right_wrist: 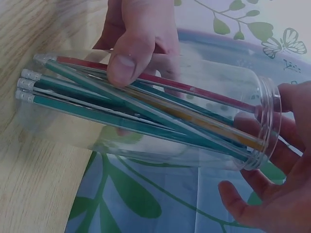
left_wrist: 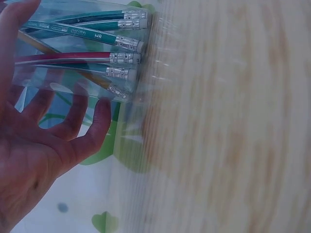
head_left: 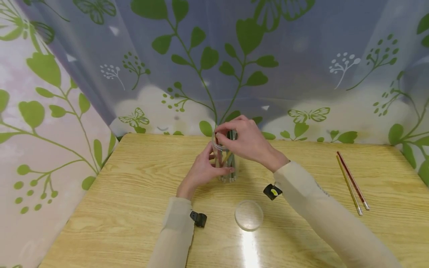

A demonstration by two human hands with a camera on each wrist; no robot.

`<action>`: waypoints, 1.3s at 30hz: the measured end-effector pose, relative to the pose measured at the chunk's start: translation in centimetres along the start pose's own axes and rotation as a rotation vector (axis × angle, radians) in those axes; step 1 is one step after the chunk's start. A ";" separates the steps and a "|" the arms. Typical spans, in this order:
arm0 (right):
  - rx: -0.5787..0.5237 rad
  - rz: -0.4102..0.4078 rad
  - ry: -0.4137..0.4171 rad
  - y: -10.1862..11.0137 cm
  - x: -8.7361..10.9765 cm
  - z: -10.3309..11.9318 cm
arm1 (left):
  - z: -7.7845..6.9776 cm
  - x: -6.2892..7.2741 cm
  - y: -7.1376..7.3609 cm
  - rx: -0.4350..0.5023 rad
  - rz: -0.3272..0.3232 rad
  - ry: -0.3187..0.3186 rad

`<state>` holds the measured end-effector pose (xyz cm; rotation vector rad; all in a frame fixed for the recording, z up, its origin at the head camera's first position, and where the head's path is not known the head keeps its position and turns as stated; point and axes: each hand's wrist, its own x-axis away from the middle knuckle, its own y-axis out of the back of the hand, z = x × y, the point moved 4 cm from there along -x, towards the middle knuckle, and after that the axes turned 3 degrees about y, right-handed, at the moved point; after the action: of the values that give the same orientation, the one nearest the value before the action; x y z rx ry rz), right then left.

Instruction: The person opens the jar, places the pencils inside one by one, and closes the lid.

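A clear jar [right_wrist: 214,73] stands on the table with several pencils inside, eraser ends down. Most are green [right_wrist: 97,109], along with a red pencil [right_wrist: 194,91] and a yellow pencil [right_wrist: 214,125]. My left hand [head_left: 202,169] grips the jar around its lower side, the thumb [right_wrist: 124,68] across the front. At the jar's mouth, my right hand [head_left: 249,141] pinches the upper end of the red pencil between thumb and index finger. Its other fingers spread beside the rim in the right wrist view.
A round clear lid [head_left: 248,216] lies on the wooden table [head_left: 127,208] in front of the jar. To the right lie a yellow pencil [head_left: 348,184] and another red pencil [head_left: 353,180], side by side. A leaf-patterned curtain [head_left: 301,74] hangs behind the table's far edge.
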<state>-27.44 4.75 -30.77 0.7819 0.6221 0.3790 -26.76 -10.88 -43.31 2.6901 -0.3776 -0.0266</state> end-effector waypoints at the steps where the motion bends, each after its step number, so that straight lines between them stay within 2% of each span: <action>1: -0.004 0.002 0.000 0.0 0.0 -0.1 | 0.0 0.0 0.0 -0.001 0.000 0.000; 11: -0.042 -0.042 0.003 0.6 0.3 -0.7 | 0.1 -0.1 -0.1 0.016 -0.022 0.008; 18: -0.062 -0.100 0.087 0.7 0.3 -0.9 | 0.1 -0.1 -0.1 -0.001 -0.024 0.007; 23: -0.098 -0.154 0.081 1.3 0.8 -1.4 | 0.2 -0.2 -0.1 -0.015 -0.031 0.004; 30: -0.068 -0.210 0.048 3.2 2.9 -2.9 | 0.2 -0.4 0.0 -0.016 -0.037 0.008; 39: -0.001 -0.186 -0.096 5.5 7.5 -6.5 | 0.1 -0.1 0.0 -0.020 -0.037 0.033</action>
<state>-26.38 15.82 -33.01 0.7304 0.5988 0.1701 -26.89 -10.94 -43.43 2.6741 -0.3153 0.0035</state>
